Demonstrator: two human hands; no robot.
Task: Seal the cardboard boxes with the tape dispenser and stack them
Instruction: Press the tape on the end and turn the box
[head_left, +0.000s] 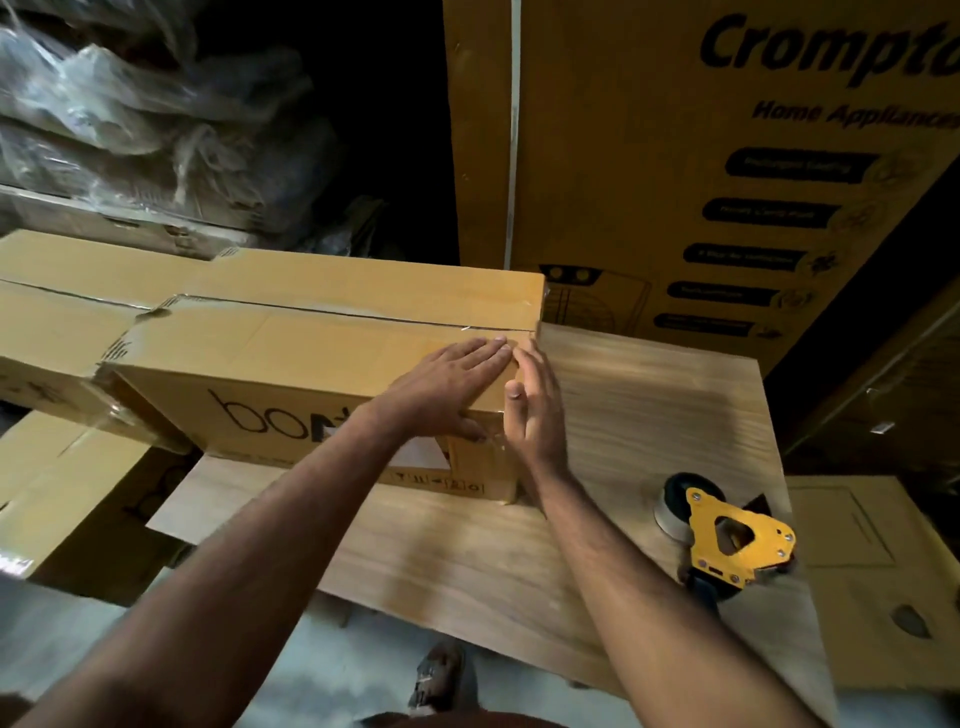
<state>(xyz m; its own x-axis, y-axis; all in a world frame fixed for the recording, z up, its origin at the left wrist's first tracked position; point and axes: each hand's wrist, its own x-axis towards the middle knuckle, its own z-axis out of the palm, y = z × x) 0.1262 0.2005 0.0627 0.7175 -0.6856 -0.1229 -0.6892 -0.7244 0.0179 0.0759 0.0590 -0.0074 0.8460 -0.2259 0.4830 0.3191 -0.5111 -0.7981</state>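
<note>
A shoe is showing nearest the camera, on the floor below the near edge of the wooden table. On that table the cardboard box is lying lengthwise, its left end butting against a second box beside it. The left hand is pressing flat on the box's top at its right end, fingers straight and together. The right hand is lying flat against the box's right end face, fingers straight, holding nothing. Both seem to be smoothing tape over that corner, though the tape itself is too glossy and blurred to trace with certainty. The tape dispenser is resting on the table to the right of the box, well clear of both hands. Behind the box a tall printed carton is standing upright; plastic-wrapped bundles are lying behind its left end.

The main risk, as I judge it, is that the tape end is bonding poorly at the corner and peeling when the box is lifted for stacking. A hard sideways push from the right hand could also be shoving the box off the table's left edge.
</note>
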